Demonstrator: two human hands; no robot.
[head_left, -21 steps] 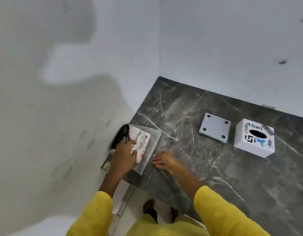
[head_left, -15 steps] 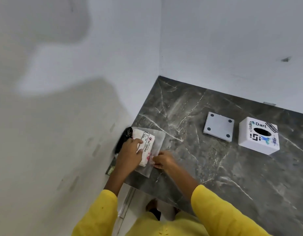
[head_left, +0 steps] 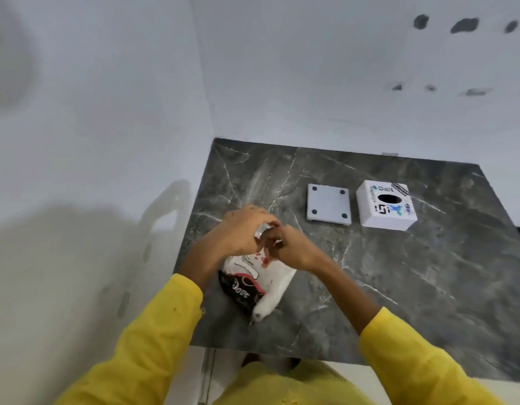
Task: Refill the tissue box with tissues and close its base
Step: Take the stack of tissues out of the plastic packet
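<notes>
A plastic tissue pack [head_left: 258,285], white with a black "Dove" end, hangs lifted above the dark marble counter [head_left: 413,287]. My left hand [head_left: 241,229] and my right hand [head_left: 291,249] both grip its top edge, fingers pinched close together. Further back stands the white tissue box [head_left: 386,206], its oval slot facing up and stickers on top. Its separate white square base [head_left: 329,204], with a dark dot at each corner, lies flat just left of the box.
White walls meet in a corner at the counter's far left. The counter's near edge runs below my arms, with pale floor and my feet beneath. Yellow sleeves cover both forearms.
The pack lay flat at the counter's left edge under my left hand; now both hands have raised it by its top and brought it toward the middle.
</notes>
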